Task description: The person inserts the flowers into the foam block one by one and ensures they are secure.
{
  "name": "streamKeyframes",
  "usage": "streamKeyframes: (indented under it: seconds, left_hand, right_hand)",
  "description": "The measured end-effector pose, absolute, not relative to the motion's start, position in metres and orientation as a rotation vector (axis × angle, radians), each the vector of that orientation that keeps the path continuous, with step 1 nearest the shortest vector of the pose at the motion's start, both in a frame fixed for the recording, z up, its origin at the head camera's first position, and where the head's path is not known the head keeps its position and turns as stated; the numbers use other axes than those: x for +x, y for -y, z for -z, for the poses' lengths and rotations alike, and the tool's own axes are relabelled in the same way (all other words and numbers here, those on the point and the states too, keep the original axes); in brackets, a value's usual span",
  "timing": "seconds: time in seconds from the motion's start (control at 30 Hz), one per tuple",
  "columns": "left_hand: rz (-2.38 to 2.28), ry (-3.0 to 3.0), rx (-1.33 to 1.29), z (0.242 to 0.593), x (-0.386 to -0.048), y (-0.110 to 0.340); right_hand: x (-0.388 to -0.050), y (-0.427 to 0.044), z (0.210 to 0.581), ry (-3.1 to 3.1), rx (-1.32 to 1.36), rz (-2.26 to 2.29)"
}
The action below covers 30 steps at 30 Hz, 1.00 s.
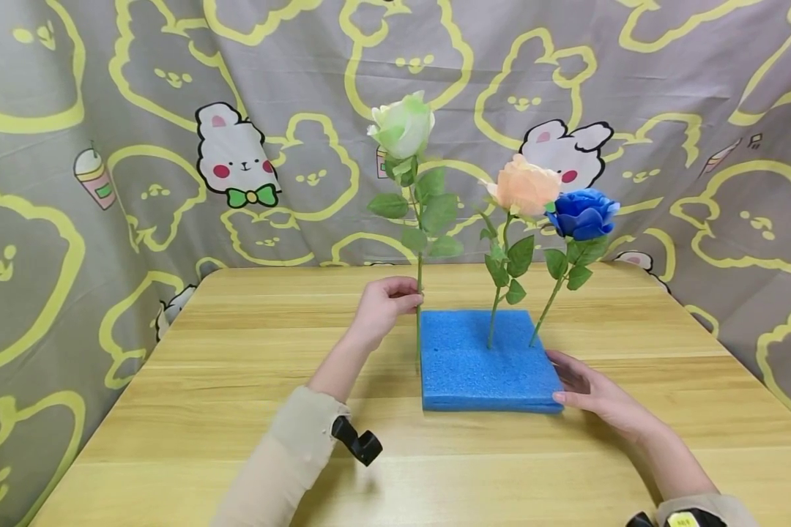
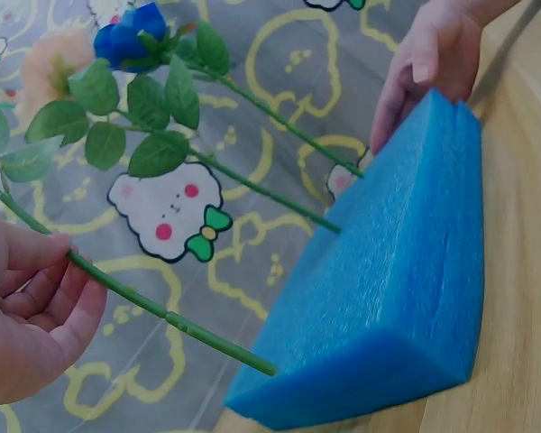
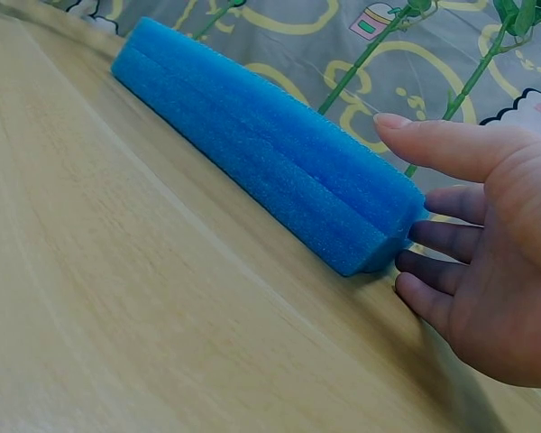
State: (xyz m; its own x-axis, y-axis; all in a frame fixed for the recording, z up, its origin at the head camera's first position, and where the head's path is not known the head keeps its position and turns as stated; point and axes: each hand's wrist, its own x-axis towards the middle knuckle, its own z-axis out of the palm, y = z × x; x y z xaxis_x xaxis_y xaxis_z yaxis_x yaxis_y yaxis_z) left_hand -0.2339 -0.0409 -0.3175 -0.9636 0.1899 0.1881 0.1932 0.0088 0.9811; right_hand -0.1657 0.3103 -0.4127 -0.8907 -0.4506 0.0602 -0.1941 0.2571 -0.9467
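My left hand (image 1: 384,311) pinches the green stem of a white-green artificial rose (image 1: 403,126) between thumb and fingers. In the head view the stem's lower part runs along the left edge of a blue foam block (image 1: 481,380). The left wrist view shows its end over the block's top near a corner; whether it is in the foam I cannot tell. A peach rose (image 1: 526,187) and a blue rose (image 1: 583,214) stand in the block, the blue one leaning right. At the block's right end, my right hand (image 1: 596,391) rests its loosely bent fingers (image 3: 446,239) against the side.
The block lies on a light wooden table (image 1: 237,351). Behind and beside the table hangs a grey curtain (image 1: 290,66) with yellow outlines and cartoon bears. A black strap mount (image 1: 359,440) sticks out from the left wrist.
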Motion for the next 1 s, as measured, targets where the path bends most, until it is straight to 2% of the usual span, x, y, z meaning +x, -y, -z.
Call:
streamKeyframes:
  seconds: [0.5, 1.0]
  left_hand:
    - [2.166, 2.188, -0.440, 0.319, -0.239, 0.017]
    - [2.123, 2.188, -0.470, 0.326, -0.241, 0.014]
  right_hand:
    - [-0.166, -0.311, 0.413, -2.306, -0.603, 1.684]
    - [-0.166, -0.311, 0.412, -2.303, -0.598, 1.683]
